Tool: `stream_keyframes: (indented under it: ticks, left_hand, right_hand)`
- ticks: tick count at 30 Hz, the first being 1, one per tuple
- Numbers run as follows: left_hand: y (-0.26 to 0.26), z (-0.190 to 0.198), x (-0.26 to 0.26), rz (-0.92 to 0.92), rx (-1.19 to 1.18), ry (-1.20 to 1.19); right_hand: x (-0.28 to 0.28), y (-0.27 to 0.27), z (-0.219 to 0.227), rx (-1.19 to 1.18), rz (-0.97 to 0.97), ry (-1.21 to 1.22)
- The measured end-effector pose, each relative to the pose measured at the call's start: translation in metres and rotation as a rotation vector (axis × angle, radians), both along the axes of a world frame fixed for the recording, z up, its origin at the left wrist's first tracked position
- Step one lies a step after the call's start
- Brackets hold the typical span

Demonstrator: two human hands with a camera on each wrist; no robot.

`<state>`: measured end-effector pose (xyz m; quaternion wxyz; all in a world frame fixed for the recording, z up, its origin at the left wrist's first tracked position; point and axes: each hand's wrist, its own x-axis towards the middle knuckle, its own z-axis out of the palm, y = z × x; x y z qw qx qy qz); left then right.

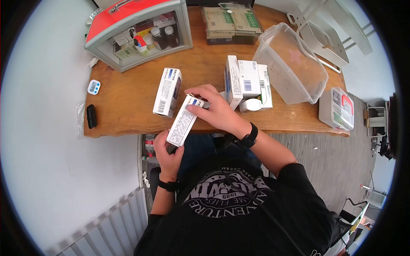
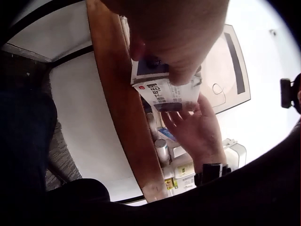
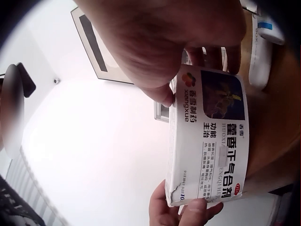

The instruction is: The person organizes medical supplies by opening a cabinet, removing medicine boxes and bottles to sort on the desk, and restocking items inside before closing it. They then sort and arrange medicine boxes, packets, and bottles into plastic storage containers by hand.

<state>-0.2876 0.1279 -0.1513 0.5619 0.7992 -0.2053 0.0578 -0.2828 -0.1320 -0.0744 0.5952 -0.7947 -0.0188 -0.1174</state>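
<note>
A white medicine box [image 1: 183,126] with printed sides is held in both hands, tilted over the table's front edge. My left hand [image 1: 168,155] grips its lower end, fingers and thumb at the sides. At the upper end, my right hand [image 1: 215,112] holds it between thumb and fingers. The right wrist view shows the medicine box [image 3: 207,141] with a dark plant picture, Chinese print and a small tear near a lower corner. Just left of it on the table stands a similar white box [image 1: 167,91].
Several white boxes [image 1: 249,79] and a white bottle [image 1: 250,105] stand right of the hands. Behind are a red-topped medicine cabinet [image 1: 128,17], green-printed packets [image 1: 230,21] and a clear plastic bin [image 1: 294,81]. A timer [image 1: 94,87] lies left, a small case [image 1: 335,111] right.
</note>
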Motion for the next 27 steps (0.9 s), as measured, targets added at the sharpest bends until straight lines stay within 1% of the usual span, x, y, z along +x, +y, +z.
stream_keyframes:
  ticks: [2,7,8,9,13,16,19,22,24,27]
  left_hand:
    - [0.007,-0.003,0.003,-0.053,0.223,-0.309]
    - [0.002,-0.001,0.001,-0.064,0.240,-0.405]
    - [0.001,0.000,0.002,-0.060,0.251,-0.441]
    - [0.001,-0.001,0.002,-0.055,0.249,-0.442]
    - [0.001,-0.001,0.003,-0.069,0.242,-0.468]
    - [0.000,-0.001,0.001,-0.064,0.243,-0.492]
    - [-0.002,-0.002,0.002,-0.053,0.248,-0.516]
    - [-0.003,-0.001,0.002,-0.046,0.261,-0.529]
    - [-0.005,0.002,0.005,-0.033,0.267,-0.547]
    - [-0.006,0.005,0.006,-0.032,0.301,-0.546]
  right_hand:
    - [-0.004,-0.001,-0.004,0.031,-0.016,-0.014]
    - [-0.010,-0.003,-0.007,0.077,-0.056,-0.013]
    - [-0.011,-0.002,-0.008,0.101,-0.089,0.002]
    - [-0.011,-0.002,-0.008,0.122,-0.121,0.014]
    - [-0.011,-0.003,-0.009,0.144,-0.102,0.052]
    - [-0.012,-0.005,-0.008,0.100,-0.057,0.038]
    - [-0.015,-0.003,-0.006,0.127,-0.049,0.073]
    - [-0.017,0.000,-0.009,0.105,-0.031,0.037]
    - [-0.016,0.003,-0.011,0.025,-0.072,-0.053]
    - [-0.016,0.005,-0.010,-0.019,-0.086,-0.035]
